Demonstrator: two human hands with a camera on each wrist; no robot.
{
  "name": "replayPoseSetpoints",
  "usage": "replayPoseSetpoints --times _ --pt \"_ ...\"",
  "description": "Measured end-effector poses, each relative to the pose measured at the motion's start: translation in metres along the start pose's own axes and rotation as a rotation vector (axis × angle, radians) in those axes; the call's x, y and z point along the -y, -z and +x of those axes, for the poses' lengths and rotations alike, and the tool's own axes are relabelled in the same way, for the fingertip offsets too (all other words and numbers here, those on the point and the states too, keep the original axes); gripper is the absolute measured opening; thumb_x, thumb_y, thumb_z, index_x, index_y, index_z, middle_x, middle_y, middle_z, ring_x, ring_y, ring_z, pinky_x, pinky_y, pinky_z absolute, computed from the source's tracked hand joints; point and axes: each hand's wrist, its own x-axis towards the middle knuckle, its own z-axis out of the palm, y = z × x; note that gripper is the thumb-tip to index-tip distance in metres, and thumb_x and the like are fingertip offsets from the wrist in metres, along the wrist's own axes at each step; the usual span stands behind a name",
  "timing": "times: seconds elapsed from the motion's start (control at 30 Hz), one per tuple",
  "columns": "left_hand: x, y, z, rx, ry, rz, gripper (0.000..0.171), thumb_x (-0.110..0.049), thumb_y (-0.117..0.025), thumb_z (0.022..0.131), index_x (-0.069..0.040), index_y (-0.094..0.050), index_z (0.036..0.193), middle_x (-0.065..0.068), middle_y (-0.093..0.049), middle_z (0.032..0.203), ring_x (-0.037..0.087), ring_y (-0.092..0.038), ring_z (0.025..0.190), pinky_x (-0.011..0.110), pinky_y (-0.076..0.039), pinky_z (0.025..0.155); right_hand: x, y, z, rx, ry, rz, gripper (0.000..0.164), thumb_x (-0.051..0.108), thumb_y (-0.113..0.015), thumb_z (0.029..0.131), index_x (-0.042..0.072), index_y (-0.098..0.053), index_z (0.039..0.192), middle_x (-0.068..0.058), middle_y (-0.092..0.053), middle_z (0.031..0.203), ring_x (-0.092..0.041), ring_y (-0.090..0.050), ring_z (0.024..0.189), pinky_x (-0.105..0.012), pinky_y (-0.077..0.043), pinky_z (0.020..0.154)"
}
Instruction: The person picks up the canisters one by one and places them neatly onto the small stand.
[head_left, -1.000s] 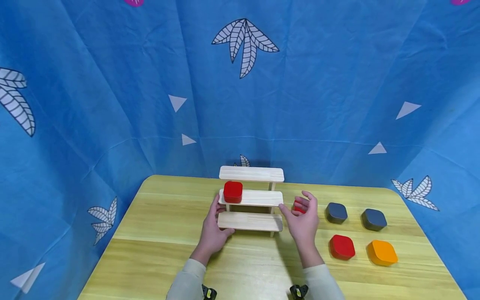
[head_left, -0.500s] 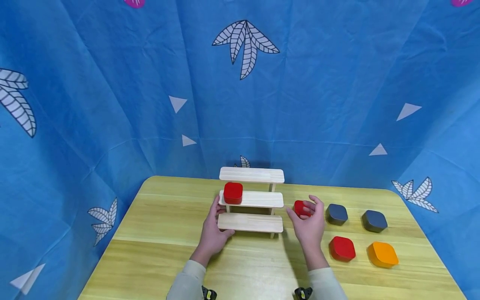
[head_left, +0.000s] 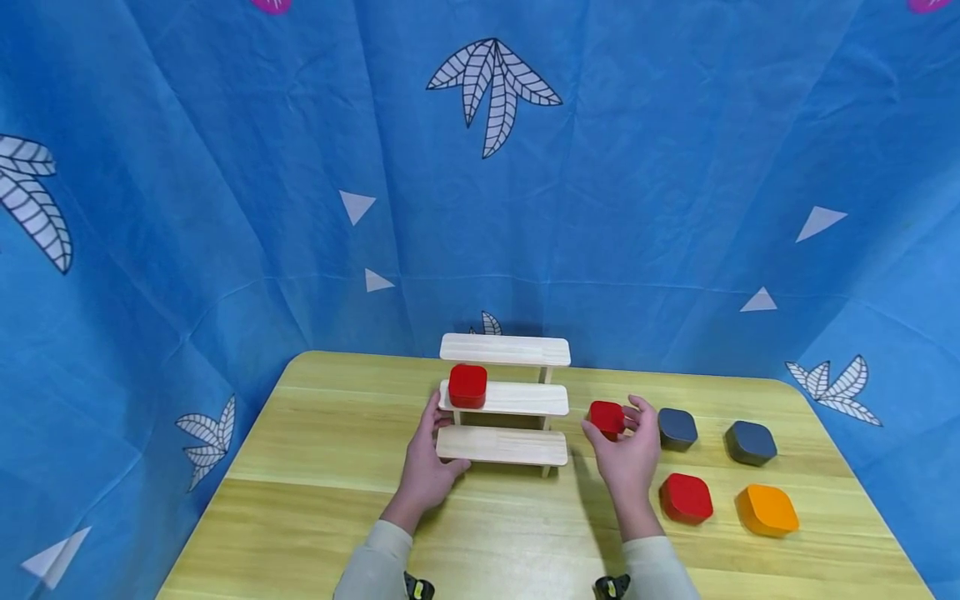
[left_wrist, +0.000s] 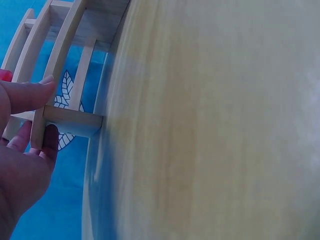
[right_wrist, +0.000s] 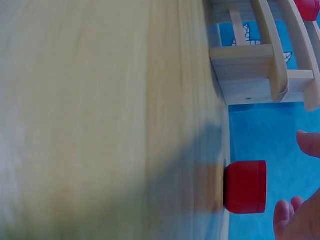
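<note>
One hold, one gap: with the left hand, grips the left end of the wooden rack; with the right hand, thumb and fingers apart, hovers just beside a red block standing on the table between the rack and a dark block. On the middle tier: a second red block.

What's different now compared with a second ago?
The right hand has moved rightward, away from the wooden stand, to the tabletop red box beside it, without gripping it. The left hand still holds the stand's left end; the shelved red box and the boxes farther right haven't visibly moved.
</note>
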Motion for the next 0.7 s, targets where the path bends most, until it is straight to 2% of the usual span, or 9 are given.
replayPoseSetpoints --times 0.13,0.33,0.5,0.7 --pt "-0.0015 0.0006 -0.0002 0.004 0.004 -0.001 0.116 0.019 -0.08 0.07 -0.017 -0.017 0.161 0.004 -0.048 0.137 0.023 -0.047 0.126 0.042 -0.043 0.105 -0.0037 -0.0003 0.0017 -0.011 -0.007 -0.038 0.079 0.005 -0.09 0.07 0.003 -0.047 0.136 -0.021 -0.055 0.127 -0.039 -0.05 0.112 -0.046 -0.046 0.083" --pt "-0.0019 0.001 0.0002 0.001 0.009 0.011 0.117 0.017 -0.081 0.07 -0.021 -0.017 0.161 0.003 -0.048 0.137 0.023 -0.048 0.126 0.045 -0.041 0.107 -0.0067 0.0008 0.005 0.006 -0.046 -0.053 0.08 0.007 -0.091 0.07 0.004 -0.046 0.137 -0.021 -0.052 0.13 -0.039 -0.048 0.114 -0.047 -0.047 0.086" --pt "-0.0023 0.0016 0.0008 -0.002 0.006 0.016 0.116 0.016 -0.082 0.07 -0.019 -0.018 0.161 0.003 -0.049 0.137 0.023 -0.048 0.126 0.046 -0.04 0.107 -0.0089 0.001 0.0083 0.019 -0.076 -0.06 0.081 0.008 -0.091 0.07 0.005 -0.046 0.138 -0.021 -0.052 0.13 -0.039 -0.049 0.115 -0.049 -0.046 0.09" --pt "-0.0006 0.0014 0.0003 -0.002 0.004 0.006 0.116 0.017 -0.081 0.069 -0.017 -0.018 0.161 0.004 -0.049 0.136 0.023 -0.048 0.125 0.044 -0.04 0.107 -0.0106 0.0013 0.0104 0.062 -0.118 -0.108 0.083 0.01 -0.09 0.072 0.006 -0.043 0.14 -0.021 -0.049 0.13 -0.04 -0.047 0.114 -0.051 -0.046 0.088"
